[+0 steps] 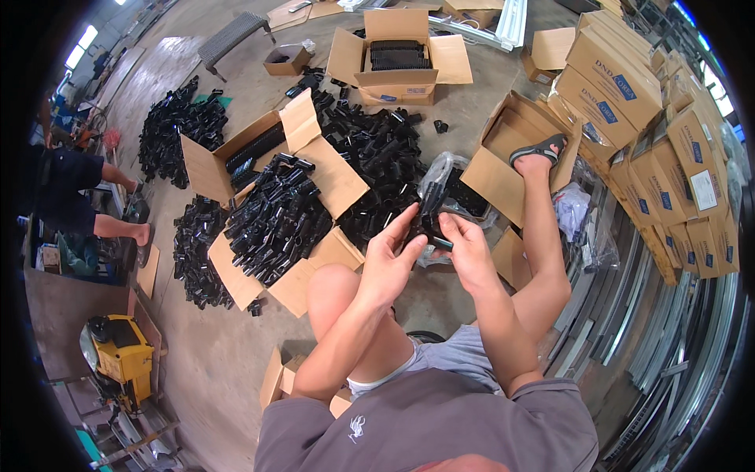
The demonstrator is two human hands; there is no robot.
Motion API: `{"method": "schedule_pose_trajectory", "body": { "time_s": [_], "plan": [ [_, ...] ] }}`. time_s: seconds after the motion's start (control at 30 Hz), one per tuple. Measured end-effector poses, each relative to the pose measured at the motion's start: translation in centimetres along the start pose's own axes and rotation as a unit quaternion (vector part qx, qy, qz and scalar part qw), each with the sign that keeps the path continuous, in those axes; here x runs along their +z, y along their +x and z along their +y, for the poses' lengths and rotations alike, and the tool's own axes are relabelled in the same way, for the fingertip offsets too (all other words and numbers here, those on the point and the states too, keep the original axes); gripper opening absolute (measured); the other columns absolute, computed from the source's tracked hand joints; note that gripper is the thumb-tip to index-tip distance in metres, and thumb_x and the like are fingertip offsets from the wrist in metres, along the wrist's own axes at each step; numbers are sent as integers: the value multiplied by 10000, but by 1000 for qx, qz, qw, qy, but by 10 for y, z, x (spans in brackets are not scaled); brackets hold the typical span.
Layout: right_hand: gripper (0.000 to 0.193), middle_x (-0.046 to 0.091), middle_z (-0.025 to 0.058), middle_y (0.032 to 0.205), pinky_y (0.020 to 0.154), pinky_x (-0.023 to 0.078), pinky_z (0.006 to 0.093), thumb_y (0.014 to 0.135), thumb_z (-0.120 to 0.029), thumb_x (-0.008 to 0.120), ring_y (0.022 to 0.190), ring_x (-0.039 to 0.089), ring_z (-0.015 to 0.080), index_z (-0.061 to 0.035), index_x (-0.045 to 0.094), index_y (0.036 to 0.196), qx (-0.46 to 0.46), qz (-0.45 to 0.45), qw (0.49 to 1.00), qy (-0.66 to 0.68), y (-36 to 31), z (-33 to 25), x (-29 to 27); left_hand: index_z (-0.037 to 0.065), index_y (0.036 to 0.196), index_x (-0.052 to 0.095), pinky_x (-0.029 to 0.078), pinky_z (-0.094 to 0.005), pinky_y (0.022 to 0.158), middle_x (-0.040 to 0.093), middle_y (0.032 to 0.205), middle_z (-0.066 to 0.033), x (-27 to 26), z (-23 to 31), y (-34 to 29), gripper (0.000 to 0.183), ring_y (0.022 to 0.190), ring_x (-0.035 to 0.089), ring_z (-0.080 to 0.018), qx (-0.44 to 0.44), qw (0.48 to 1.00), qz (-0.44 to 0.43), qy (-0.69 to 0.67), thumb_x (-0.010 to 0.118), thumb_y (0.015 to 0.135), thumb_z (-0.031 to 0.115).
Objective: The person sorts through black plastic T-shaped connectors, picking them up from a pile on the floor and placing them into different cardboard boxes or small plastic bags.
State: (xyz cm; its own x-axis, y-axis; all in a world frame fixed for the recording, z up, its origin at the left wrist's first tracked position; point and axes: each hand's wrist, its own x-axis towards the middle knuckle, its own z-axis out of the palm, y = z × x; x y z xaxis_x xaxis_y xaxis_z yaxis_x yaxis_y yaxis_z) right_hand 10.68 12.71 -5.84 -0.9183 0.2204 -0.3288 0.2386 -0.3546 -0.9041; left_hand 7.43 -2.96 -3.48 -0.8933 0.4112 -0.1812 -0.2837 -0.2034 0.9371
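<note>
In front of my knees, both hands hold up a black, glossy plastic part (430,206), its exact kind too small to make out. My left hand (393,256) is closed round its left side, thumb and fingers pinching it. On the other side my right hand (469,250) grips it between thumb and fingers; a thin dark-green end (443,243) sticks out by that hand. Beyond the hands lies a large heap of similar black parts (377,145). To the left, an open carton (334,169) overflows with such parts.
More black parts lie in heaps (182,130) on the left floor. An open carton (395,79) with neat rows stands at the far side. My foot rests in another carton (511,138). Stacked cartons (609,86) and metal profiles (629,315) line the right. Another person's leg (118,226) shows left.
</note>
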Motion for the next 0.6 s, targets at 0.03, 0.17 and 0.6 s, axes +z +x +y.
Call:
{"method": "schedule_pose_trajectory", "body": {
  "time_s": [0.03, 0.17, 0.6],
  "plan": [
    [336, 703, 91, 1026, 731, 552, 283, 1027, -260, 541, 874, 682, 171, 27, 631, 1176, 25, -14, 999, 38, 4, 3, -6, -35, 1460, 415, 427, -294, 1044, 549, 1387, -127, 0, 1, -1, 585, 1258, 530, -166, -13, 999, -35, 32, 645, 924, 2],
    [337, 704, 82, 1026, 697, 563, 281, 1033, -266, 535, 849, 690, 162, 24, 635, 1173, 73, -63, 991, 94, 13, 15, -33, -51, 1470, 375, 439, -294, 1035, 490, 1446, -189, 0, -7, -2, 678, 1318, 507, -218, 11, 999, -45, 22, 686, 868, -45],
    [353, 694, 93, 1072, 791, 568, 305, 1019, -244, 564, 919, 690, 184, 35, 598, 1233, 20, -69, 992, 99, 8, 8, -53, -36, 1270, 613, 518, -263, 890, 691, 1103, -54, -5, 1, -4, 404, 986, 634, -101, -194, 974, -119, -2, 712, 924, 146]
  ]
}}
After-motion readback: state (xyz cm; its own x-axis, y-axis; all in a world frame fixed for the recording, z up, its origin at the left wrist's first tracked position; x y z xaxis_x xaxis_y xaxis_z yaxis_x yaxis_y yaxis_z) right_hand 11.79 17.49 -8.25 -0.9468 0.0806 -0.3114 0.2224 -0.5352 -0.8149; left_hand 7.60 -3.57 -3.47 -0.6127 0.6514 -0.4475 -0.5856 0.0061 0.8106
